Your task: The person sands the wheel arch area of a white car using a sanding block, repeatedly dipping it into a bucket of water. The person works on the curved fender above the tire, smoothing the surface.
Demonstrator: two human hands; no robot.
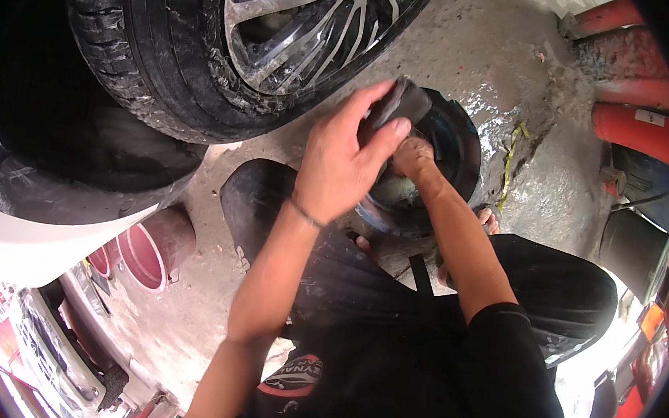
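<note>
My left hand (338, 158) grips a dark, blocky piece (410, 105) between thumb and fingers, tilted upward; its exact kind does not show. Close beside it, my right hand (415, 157) is closed, and whatever its fingers hold is hidden behind the hand. Both hands are above a round black basin (471, 153) on the floor between my feet. Something murky and pale greenish shows inside the basin (395, 192), partly covered by my right hand and arm.
A car wheel (182, 48) with a silver spoked rim is close at the upper left, beside a pale body panel (49, 238). Reddish buckets (145, 253) sit below it. Red cylinders (637, 132) line the right side. A yellow strip (514, 156) lies on the wet concrete floor (511, 58).
</note>
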